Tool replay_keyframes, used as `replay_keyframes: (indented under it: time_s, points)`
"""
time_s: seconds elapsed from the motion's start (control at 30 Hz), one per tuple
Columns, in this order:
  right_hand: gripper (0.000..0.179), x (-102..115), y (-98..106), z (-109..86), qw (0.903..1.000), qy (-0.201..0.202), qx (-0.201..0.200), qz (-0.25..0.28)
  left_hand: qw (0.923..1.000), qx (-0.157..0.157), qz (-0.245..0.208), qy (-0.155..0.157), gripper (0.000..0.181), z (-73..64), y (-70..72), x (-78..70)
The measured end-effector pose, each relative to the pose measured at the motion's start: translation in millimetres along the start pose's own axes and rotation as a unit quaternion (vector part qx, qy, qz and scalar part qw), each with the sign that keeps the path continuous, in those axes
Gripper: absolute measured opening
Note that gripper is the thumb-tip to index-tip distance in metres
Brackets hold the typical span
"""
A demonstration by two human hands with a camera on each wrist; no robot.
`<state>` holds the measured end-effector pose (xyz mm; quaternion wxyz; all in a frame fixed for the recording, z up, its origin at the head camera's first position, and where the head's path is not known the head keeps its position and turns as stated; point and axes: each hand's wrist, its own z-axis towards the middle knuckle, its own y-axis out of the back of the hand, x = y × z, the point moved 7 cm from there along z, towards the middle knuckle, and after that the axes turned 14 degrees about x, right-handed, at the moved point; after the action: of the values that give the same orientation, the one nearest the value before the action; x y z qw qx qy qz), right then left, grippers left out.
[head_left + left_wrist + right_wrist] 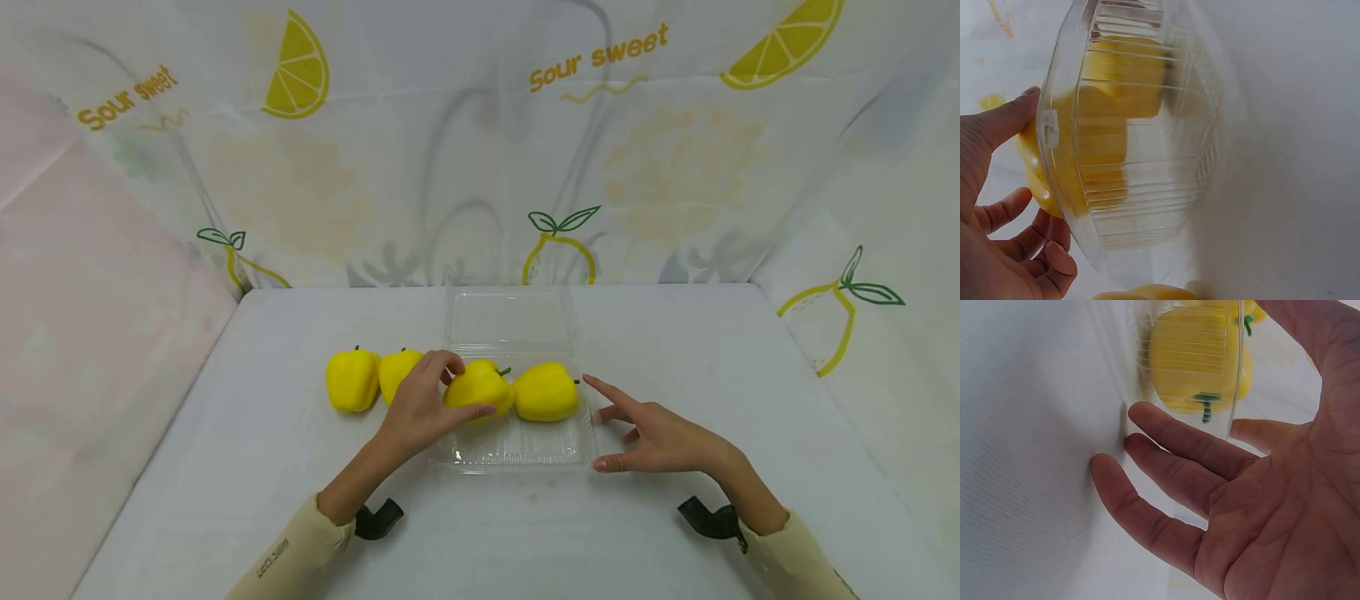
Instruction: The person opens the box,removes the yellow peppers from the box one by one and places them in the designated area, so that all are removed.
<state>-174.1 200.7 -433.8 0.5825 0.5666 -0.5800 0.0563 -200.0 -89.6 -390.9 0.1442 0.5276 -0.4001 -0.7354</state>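
Observation:
My left hand [420,410] holds a yellow bell pepper [480,385] between thumb and fingers, over the left part of a clear plastic clamshell box [517,457]. In the left wrist view this pepper [1036,175] shows at the box's rim and partly through its wall. Another yellow bell pepper [546,393] lies on its side in the box's right part, its green stem pointing right. My right hand [663,437] is beside the box's right end with fingers spread, holding nothing. In the right wrist view its fingertips are low, near the white tabletop [1029,462].
Two more yellow bell peppers stand left of the box: one at the far left [352,381], the other [395,371] partly hidden by my left hand. The box's clear lid [510,321] lies folded back towards the lemon-print curtain [465,167] behind the table.

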Motion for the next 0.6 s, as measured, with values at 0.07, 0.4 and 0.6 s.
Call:
replay_keyframes:
  time_s: [0.07, 0.4, 0.6]
  points:
    - [0.108, -0.8, -0.3, -0.1, 1.0000, -0.001, 0.000, -0.001, 0.9999, 0.001, -0.010, 0.003, 0.060, -0.1, 0.2, -0.2]
    - [0.107, -1.9, -1.1, 0.2, 1.0000, -0.005, 0.000, 0.001, 0.9983, -0.006, -0.052, 0.026, 0.063, -3.7, 6.9, -1.7]
    - [0.108, -1.3, -0.9, 0.2, 1.0000, -0.003, -0.001, -0.001, 0.9975, -0.014, -0.061, 0.033, 0.063, -6.4, 9.9, -2.1]
